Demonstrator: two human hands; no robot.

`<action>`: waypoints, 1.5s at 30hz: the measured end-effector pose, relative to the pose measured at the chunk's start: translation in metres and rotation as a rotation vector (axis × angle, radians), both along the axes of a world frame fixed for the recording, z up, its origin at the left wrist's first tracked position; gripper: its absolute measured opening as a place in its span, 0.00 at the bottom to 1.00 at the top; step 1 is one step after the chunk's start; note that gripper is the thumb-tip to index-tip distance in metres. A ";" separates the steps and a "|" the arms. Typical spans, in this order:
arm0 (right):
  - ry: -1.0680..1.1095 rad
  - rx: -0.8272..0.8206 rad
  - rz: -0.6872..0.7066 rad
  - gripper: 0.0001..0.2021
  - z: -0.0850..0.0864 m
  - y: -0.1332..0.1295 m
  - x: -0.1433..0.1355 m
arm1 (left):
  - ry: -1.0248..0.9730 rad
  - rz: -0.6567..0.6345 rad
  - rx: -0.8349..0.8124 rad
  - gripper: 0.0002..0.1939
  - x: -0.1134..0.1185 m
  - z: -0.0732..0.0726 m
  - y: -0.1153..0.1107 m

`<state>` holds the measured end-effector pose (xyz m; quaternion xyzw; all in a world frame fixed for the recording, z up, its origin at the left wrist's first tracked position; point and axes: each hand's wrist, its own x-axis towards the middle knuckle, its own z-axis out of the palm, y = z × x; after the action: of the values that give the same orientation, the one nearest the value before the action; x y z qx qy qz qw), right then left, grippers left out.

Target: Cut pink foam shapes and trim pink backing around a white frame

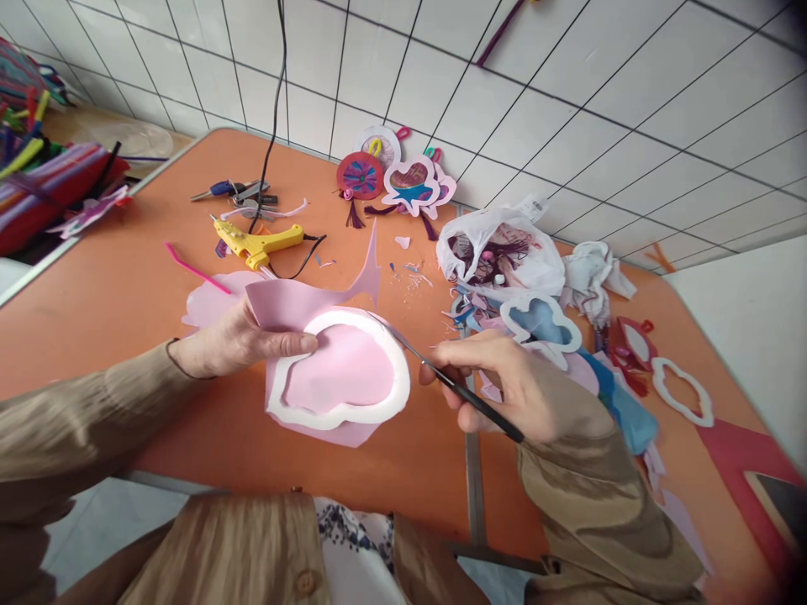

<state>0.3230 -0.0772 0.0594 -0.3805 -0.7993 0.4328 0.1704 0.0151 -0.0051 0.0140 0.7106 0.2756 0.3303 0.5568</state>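
My left hand (252, 340) pinches a pink foam sheet (344, 365) with a white cloud-shaped frame (398, 382) lying on it, the thumb pressing on the frame's upper left. Scissors with black handles (476, 403) are in my right hand (504, 378), fingers wrapped round them. Their blades reach the upper right edge of the white frame. A partly cut strip of the pink sheet curls up above the frame. Under my left hand, another pink foam piece (214, 298) lies on the orange table.
A yellow glue gun (258, 244) with a black cord and some keys (245, 195) lie at the back left. Finished ornaments (413, 186) lean near the tiled wall. A white plastic bag (542, 260), foam scraps and a white cutout (687, 391) are on the right.
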 end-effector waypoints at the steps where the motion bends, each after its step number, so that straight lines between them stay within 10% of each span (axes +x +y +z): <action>1: -0.018 0.000 -0.014 0.26 0.001 0.000 -0.002 | 0.018 -0.012 0.010 0.13 0.000 0.000 0.001; 24: -0.084 0.155 0.004 0.16 0.000 -0.003 -0.002 | 0.062 -0.017 -0.087 0.17 -0.002 -0.004 -0.002; 45: 0.259 -0.182 -0.239 0.30 0.004 -0.007 0.008 | -0.115 0.062 -0.214 0.19 -0.005 -0.013 0.000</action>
<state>0.3306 -0.0846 0.0631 -0.4277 -0.6772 0.5255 0.2870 0.0101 -0.0050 0.0008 0.6183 0.2987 0.3562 0.6337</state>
